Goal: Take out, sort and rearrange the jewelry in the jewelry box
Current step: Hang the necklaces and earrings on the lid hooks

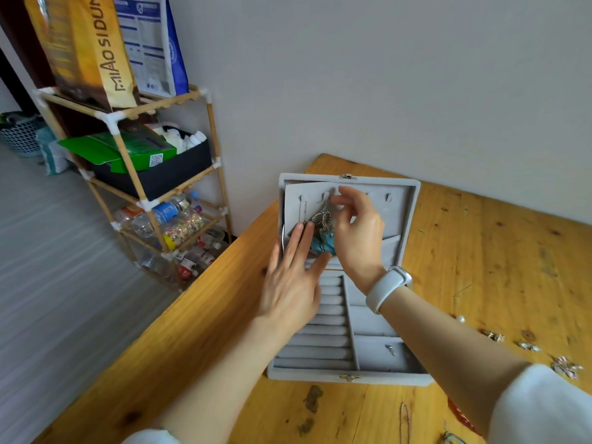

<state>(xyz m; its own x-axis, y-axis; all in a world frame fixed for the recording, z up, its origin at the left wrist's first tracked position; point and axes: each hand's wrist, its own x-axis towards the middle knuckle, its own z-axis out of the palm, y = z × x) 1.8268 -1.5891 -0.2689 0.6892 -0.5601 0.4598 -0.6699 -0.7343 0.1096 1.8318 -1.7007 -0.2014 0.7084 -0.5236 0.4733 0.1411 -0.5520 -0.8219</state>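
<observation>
The left hand (293, 277) lies flat with straight fingers against the grey lid panel of the jewelry box (413, 200), steadying it. Just right, the dangling earring (323, 230) with blue feathers hangs from a hook. The right hand (355, 232) curls at that hook, apparently pinching its top. It looks light, floppy and snag-prone; best held by the metal wire.

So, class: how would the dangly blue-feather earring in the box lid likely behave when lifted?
The earring looks floppy: thin metal links and soft blue feathers hang loosely. Probably light and apt to swing or snag, since the right hand works near its top while the left hand steadies below.
</observation>
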